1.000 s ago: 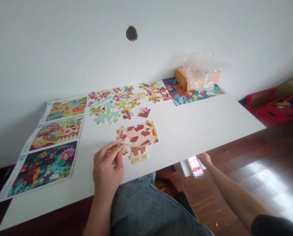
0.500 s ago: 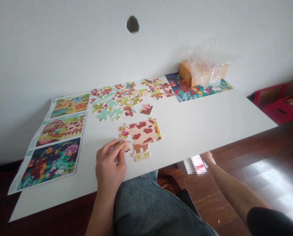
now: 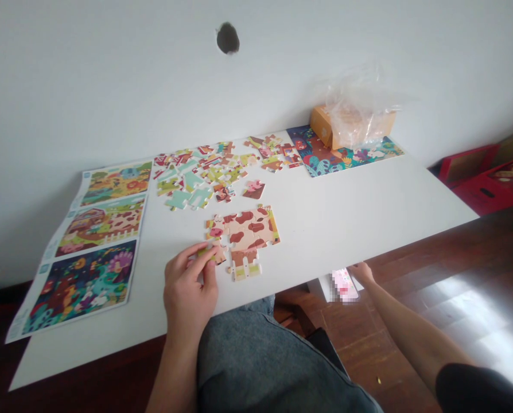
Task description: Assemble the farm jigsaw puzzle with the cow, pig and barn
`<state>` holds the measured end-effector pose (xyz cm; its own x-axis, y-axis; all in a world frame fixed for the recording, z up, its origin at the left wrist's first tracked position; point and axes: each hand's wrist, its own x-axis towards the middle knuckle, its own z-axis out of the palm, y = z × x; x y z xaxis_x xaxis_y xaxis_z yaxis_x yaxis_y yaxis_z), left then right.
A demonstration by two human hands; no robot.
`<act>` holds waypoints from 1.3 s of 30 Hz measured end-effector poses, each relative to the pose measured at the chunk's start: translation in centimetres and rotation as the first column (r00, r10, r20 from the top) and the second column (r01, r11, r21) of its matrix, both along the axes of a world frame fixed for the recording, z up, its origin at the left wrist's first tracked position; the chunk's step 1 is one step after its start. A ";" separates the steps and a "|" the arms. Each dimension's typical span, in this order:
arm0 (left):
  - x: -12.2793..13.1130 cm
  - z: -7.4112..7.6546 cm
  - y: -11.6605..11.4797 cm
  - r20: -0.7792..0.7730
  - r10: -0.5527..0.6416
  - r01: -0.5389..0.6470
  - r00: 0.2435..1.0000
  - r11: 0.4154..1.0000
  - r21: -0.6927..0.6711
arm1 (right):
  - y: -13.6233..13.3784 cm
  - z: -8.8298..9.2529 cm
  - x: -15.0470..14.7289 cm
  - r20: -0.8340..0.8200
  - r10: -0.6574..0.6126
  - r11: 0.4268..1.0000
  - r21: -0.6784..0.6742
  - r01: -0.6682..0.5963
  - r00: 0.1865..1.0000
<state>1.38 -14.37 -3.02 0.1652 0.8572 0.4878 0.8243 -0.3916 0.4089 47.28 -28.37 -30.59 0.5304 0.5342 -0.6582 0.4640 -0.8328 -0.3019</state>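
A loose jigsaw piece (image 3: 213, 250) is pinched between the thumb and fingers of my left hand (image 3: 191, 284), low over the white table. It is right against the lower left of a joined puzzle section (image 3: 250, 226) that shows a brown-spotted cow; I cannot tell whether the two interlock. Below the cow's body, attached pieces show a white fence (image 3: 245, 269). Beyond the table's front edge, my right hand (image 3: 363, 273) is at the upper right side of a lit phone (image 3: 346, 285). Its fingers are partly hidden, so its grip is unclear.
Several loose puzzle pieces (image 3: 200, 172) lie along the back, with a pig piece (image 3: 254, 189) nearer the cow. A picture sheet (image 3: 50, 252) lies left. At the back right, an orange box (image 3: 323, 126) and clear plastic bag (image 3: 360, 106) rest on a dark puzzle picture (image 3: 321, 166).
The view has shifted slightly, moving everything a little left in the picture. The phone screen shows different content. My left hand keeps its pinch on the puzzle piece at the same spot.
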 end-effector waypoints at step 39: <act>-0.1 0.0 -0.1 0.010 0.009 -0.009 1.000 1.000 -0.015 | -1.5 -1.6 -0.1 0.143 0.065 0.995 0.061 -0.074 0.988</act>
